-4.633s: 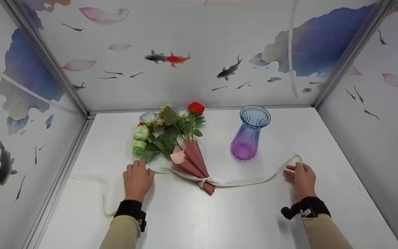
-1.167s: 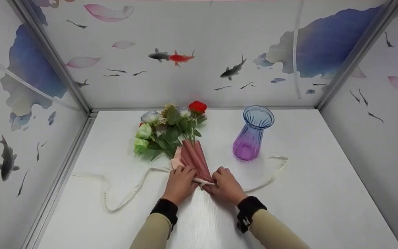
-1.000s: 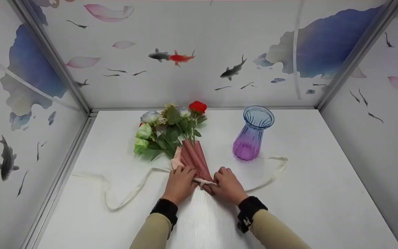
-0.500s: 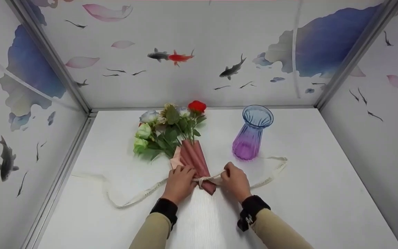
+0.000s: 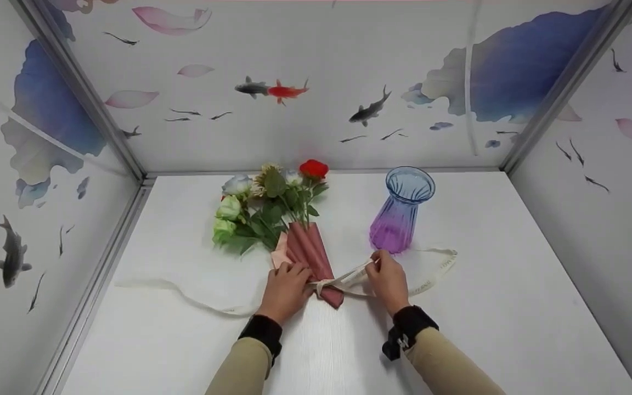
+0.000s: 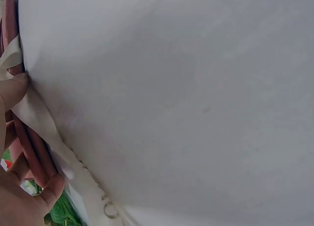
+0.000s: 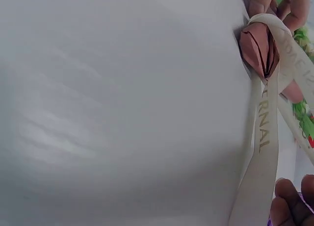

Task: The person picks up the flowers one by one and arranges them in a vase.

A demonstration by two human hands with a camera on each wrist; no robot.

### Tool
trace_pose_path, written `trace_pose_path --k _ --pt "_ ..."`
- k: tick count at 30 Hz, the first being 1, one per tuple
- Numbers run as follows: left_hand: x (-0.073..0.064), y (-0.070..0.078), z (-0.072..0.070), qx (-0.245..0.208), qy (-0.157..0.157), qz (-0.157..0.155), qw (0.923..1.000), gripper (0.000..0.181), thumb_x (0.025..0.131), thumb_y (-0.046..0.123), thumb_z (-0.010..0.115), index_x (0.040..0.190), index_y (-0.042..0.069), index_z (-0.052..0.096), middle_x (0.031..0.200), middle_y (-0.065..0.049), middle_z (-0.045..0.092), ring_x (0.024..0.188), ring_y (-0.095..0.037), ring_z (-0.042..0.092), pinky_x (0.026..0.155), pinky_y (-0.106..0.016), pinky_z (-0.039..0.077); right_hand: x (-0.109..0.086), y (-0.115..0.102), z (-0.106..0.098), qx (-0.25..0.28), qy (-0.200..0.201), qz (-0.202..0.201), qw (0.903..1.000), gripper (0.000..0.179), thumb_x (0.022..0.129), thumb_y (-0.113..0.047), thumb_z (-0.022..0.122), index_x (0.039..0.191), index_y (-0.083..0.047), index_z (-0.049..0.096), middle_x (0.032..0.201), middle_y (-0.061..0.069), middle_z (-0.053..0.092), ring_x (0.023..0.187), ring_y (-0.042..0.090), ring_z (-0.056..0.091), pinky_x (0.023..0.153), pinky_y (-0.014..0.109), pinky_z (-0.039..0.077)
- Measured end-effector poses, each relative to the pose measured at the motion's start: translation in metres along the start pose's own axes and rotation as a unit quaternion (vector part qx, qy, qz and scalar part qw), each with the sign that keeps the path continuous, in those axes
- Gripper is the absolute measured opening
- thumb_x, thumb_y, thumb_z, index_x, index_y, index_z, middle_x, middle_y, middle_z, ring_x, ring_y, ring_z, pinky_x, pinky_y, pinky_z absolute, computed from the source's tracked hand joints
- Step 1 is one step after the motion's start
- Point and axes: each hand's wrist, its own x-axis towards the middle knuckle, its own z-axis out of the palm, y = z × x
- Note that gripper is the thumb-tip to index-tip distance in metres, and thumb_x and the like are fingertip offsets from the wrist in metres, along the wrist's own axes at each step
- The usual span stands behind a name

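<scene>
A bouquet of flowers in dusky red wrapping paper (image 5: 309, 249) lies on the table, blooms toward the back. A cream ribbon (image 5: 206, 308) with printed letters is tied round the narrow end of the wrap. At the knot, my left hand (image 5: 286, 291) grips the wrap and ribbon; its thumb and fingers show on the paper in the left wrist view. My right hand (image 5: 388, 280) pinches a strand of ribbon, stretched up and right from the knot. Below it another ribbon length (image 7: 267, 138) runs from the folded paper end. Fingertips partly hide the pinched spot.
A ribbed glass vase (image 5: 395, 214), blue above and purple below, stands just behind my right hand. One ribbon tail trails left over the white table (image 5: 513, 307), another curves right past the vase. Printed panels wall the table at back and sides.
My hands came in from wide apart to the knot. Since then my right hand has drawn ribbon up and right, the left tail has slid rightward, and my left hand has stayed put.
</scene>
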Motion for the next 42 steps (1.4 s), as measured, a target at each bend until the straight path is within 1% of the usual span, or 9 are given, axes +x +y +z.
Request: trace_pose_path --k 6,10,15,19,23,27,35,39,42 --pt "0.0 0.0 0.0 0.002 -0.001 0.0 1.0 0.03 0.095 0.035 0.073 0.12 0.018 0.071 0.118 -0.001 0.066 0.108 -0.028 0.057 0.086 -0.051 0.049 0.004 0.002 -0.005 0.0 0.033 0.007 0.9994 0.01 0.094 -0.011 0.058 0.099 -0.004 0.062 0.075 0.005 0.057 0.069 0.022 0.053 0.065 0.038 0.043" --pt "0.0 0.0 0.0 0.004 0.002 0.001 1.0 0.03 0.094 0.034 0.074 0.12 0.019 0.071 0.117 -0.001 0.066 0.107 -0.028 0.058 0.085 -0.051 0.05 0.006 0.006 -0.006 0.009 0.035 0.0 0.9994 0.006 0.093 -0.006 0.058 0.098 -0.004 0.058 0.081 0.009 0.061 0.075 0.025 0.058 0.07 0.04 0.048" --pt "0.0 0.0 0.0 0.005 0.006 0.0 1.0 0.029 0.094 0.032 0.075 0.119 0.018 0.071 0.118 -0.001 0.067 0.108 -0.028 0.058 0.085 -0.051 0.05 0.006 0.011 -0.006 0.062 0.001 -0.033 0.9975 0.018 0.089 0.008 0.055 0.104 -0.002 0.055 0.096 0.015 0.066 0.089 0.029 0.064 0.079 0.042 0.052" --pt "0.0 0.0 0.001 0.004 0.008 -0.001 1.0 0.027 0.094 0.031 0.075 0.118 0.018 0.071 0.119 -0.001 0.067 0.108 -0.029 0.058 0.086 -0.052 0.051 0.004 0.014 -0.007 0.101 -0.028 -0.053 0.993 0.035 0.085 0.013 0.053 0.116 0.0 0.062 0.098 0.013 0.067 0.09 0.025 0.061 0.08 0.037 0.05" --pt "0.0 0.0 0.0 0.001 0.008 -0.003 1.0 0.027 0.095 0.033 0.074 0.118 0.018 0.072 0.119 -0.001 0.067 0.108 -0.029 0.058 0.087 -0.052 0.05 0.004 0.019 -0.01 0.103 -0.035 -0.052 0.9927 0.031 0.085 0.009 0.056 0.109 -0.003 0.071 0.099 0.01 0.07 0.091 0.021 0.06 0.082 0.034 0.049" --pt "0.0 0.0 0.0 0.002 0.008 -0.004 1.0 0.029 0.094 0.033 0.075 0.119 0.019 0.072 0.119 -0.001 0.067 0.108 -0.029 0.058 0.087 -0.053 0.049 0.004 0.025 -0.016 0.103 -0.027 -0.025 0.994 0.019 0.085 0.007 0.058 0.098 -0.003 0.069 0.097 0.01 0.068 0.09 0.021 0.058 0.081 0.032 0.047" --pt "0.0 0.0 0.0 0.007 0.0 -0.002 1.0 0.034 0.092 0.033 0.076 0.123 0.018 0.072 0.123 0.0 0.067 0.11 -0.028 0.058 0.089 -0.054 0.048 0.007 0.036 -0.03 0.078 0.006 0.052 0.9956 0.019 0.089 0.004 0.056 0.103 0.001 0.068 0.101 0.015 0.068 0.093 0.025 0.059 0.082 0.035 0.047" --pt "0.0 -0.001 -0.001 0.002 -0.001 -0.002 1.0 0.034 0.092 0.033 0.076 0.123 0.018 0.072 0.123 0.0 0.067 0.111 -0.028 0.058 0.089 -0.053 0.048 0.01 0.041 -0.037 0.066 0.013 0.072 0.9952 0.018 0.092 0.0 0.054 0.105 -0.001 0.067 0.09 0.012 0.066 0.082 0.021 0.06 0.072 0.029 0.046" --pt "0.0 -0.001 0.0 0.003 0.002 -0.003 1.0 0.034 0.093 0.033 0.076 0.123 0.019 0.072 0.122 0.0 0.068 0.111 -0.028 0.058 0.089 -0.053 0.048 0.012 0.044 -0.043 0.077 0.008 0.089 0.993 0.019 0.093 -0.001 0.053 0.107 -0.001 0.066 0.081 0.009 0.064 0.071 0.017 0.062 0.062 0.024 0.048"
